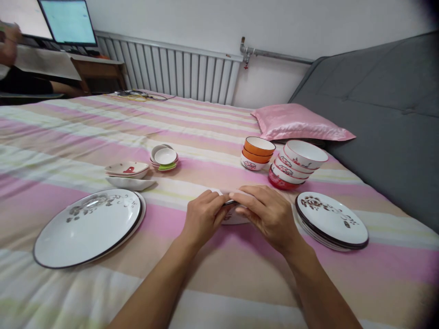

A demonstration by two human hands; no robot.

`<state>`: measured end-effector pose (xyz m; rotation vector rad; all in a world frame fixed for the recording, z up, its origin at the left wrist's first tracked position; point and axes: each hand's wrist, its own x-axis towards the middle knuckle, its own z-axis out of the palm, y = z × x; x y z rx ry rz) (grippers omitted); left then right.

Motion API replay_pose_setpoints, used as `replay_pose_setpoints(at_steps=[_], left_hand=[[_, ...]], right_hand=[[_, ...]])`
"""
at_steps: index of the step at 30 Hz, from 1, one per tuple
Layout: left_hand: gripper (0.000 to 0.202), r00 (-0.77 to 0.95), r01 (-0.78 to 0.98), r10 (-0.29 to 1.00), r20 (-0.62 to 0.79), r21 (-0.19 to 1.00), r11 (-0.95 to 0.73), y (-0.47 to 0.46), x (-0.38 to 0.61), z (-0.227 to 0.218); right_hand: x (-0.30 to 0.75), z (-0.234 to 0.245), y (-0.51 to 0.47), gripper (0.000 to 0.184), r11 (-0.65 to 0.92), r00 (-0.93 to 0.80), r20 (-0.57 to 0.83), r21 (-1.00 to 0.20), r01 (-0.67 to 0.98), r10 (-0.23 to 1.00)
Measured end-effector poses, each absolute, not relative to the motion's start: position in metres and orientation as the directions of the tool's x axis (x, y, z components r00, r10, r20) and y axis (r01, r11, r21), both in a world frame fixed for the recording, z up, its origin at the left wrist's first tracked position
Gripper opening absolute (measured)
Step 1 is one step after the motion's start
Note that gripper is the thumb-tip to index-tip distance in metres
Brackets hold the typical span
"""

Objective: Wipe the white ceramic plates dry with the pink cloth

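My left hand (203,214) and my right hand (267,212) meet over a small white bowl (235,218) that rests on the striped bedspread (212,128). Both hands curl their fingers round its rim, and they hide most of it. A stack of large white plates with a dark flower print (87,226) lies to the left of my left hand. Another stack of smaller flower plates (331,219) sits just right of my right hand.
Behind the hands stand stacked orange bowls (257,153) and red-and-white bowls (297,167). Small saucers (164,157) and leaf-shaped dishes (127,176) lie at mid left. A pink pillow (298,122) and grey headboard (380,109) are right. Another person sits at a laptop (68,23) far left.
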<state>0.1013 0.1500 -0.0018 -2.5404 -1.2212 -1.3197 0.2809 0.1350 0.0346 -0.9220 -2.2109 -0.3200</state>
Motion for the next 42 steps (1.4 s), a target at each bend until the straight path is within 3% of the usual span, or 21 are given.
replay_pose_setpoints(at_steps=[11, 22, 33, 42], left_hand=[[0.022, 0.354, 0.631, 0.635, 0.687, 0.326, -0.704, 0.151, 0.101, -0.001], [0.022, 0.292, 0.636, 0.725, 0.623, 0.440, -0.634, 0.152, 0.101, -0.001], [0.018, 0.189, 0.646, 0.848, 0.495, 0.588, -0.488, 0.154, 0.099, 0.002], [0.018, 0.107, 0.634, 0.912, 0.396, 0.680, -0.369, 0.158, 0.095, 0.002]], right_hand=[[0.287, 0.032, 0.139, 0.019, 0.717, -0.437, 0.702, -0.152, 0.680, 0.563], [0.296, 0.029, 0.147, 0.017, 0.693, -0.327, 0.662, -0.416, 0.589, 0.675], [0.303, 0.013, 0.159, 0.023, 0.474, -0.111, 0.491, -0.720, 0.506, 0.864], [0.305, 0.002, 0.168, 0.026, 0.409, -0.049, 0.430, -0.810, 0.420, 0.902]])
